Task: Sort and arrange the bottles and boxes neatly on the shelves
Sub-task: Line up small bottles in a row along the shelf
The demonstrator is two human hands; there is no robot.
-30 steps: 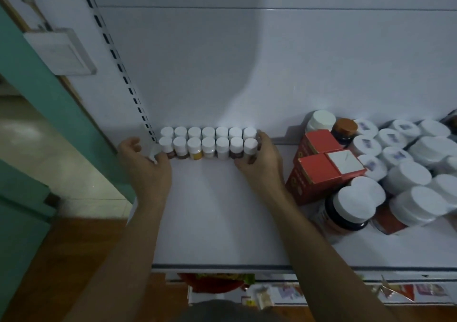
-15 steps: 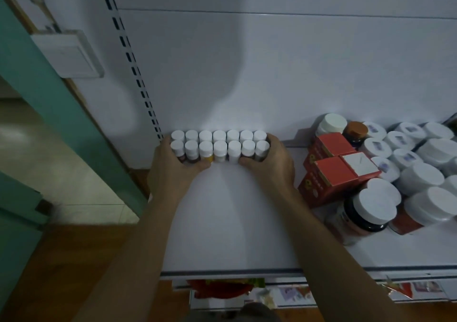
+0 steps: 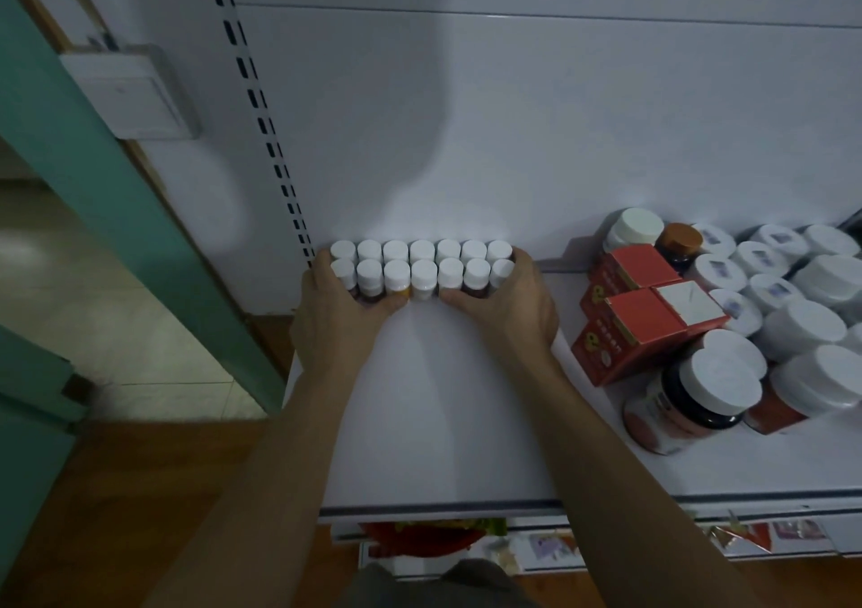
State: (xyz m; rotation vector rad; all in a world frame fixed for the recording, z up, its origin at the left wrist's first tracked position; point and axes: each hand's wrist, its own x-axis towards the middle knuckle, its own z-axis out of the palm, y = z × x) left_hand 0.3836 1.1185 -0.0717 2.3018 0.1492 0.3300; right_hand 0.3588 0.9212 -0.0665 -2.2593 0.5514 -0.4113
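Two rows of small white-capped bottles (image 3: pixel 422 264) stand in a tight block at the back left of the white shelf (image 3: pixel 443 421), against the back panel. My left hand (image 3: pixel 336 323) wraps round the block's left end, thumb along the front row. My right hand (image 3: pixel 508 309) wraps round the right end the same way, so the block is squeezed between both hands. To the right lie two red boxes (image 3: pixel 639 327), tilted, with a crowd of bigger white-lidded bottles (image 3: pixel 807 327) behind them. A dark jar (image 3: pixel 690 402) leans at the front of that crowd.
A slotted shelf upright (image 3: pixel 261 108) runs up the wall at the left. Beyond it are a green door frame (image 3: pixel 93 178) and a white wall box (image 3: pixel 135 94). Below the shelf's front edge a lower shelf holds colourful packets (image 3: pixel 420 533).
My left hand moved in from the shelf's left edge to the left end of the bottle block. Both hands have closed round the block; the two rows sit tighter together.
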